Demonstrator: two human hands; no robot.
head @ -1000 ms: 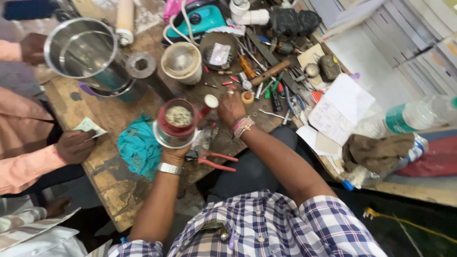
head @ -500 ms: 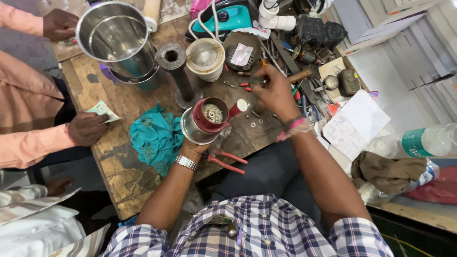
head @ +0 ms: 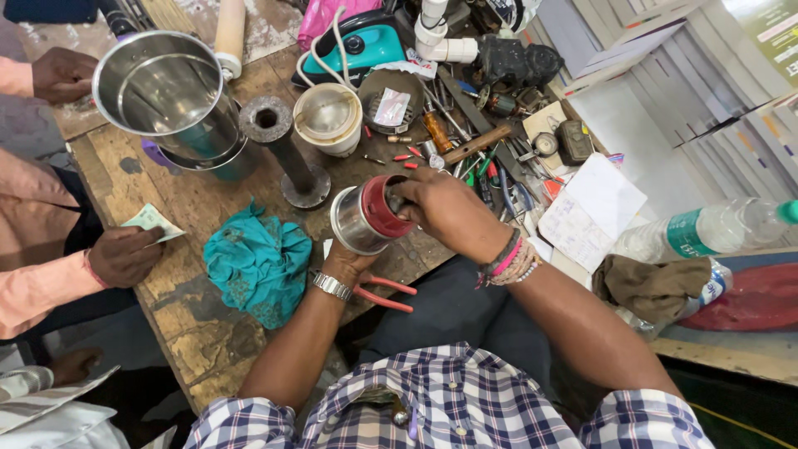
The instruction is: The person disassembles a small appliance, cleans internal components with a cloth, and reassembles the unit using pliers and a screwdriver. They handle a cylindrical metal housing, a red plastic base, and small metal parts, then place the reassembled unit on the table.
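Person seated at a worn wooden table (head: 179,328), both hands up on 1 part. Left hand (head: 347,264) cups a small steel jar with a red collar (head: 366,218) from below, wrapped around its base; wristwatch on that wrist. The jar lies tilted on its side, open end turned toward the right hand, held just above the table's near edge. Right hand (head: 440,208) closes over the red end, fingers curled into or against the opening; fingertips hidden, so cannot tell what they pinch. Bead bracelets on the right wrist.

Around it: red-handled pliers (head: 384,293) lie under the left wrist at the table edge. Teal rag (head: 258,262) crumpled just left of the left hand. Dark metal pipe stand (head: 287,154) upright behind the jar. Cream plastic lid (head: 328,116) beside the stand. Large steel vessel (head: 162,91) farther back left. Teal clothes iron (head: 366,41) at the far edge. Loose screwdrivers and small bits scattered to the right of the right hand.

Another person's hand (head: 125,254), orange sleeve, rests at the left edge holding a folded note (head: 151,220).
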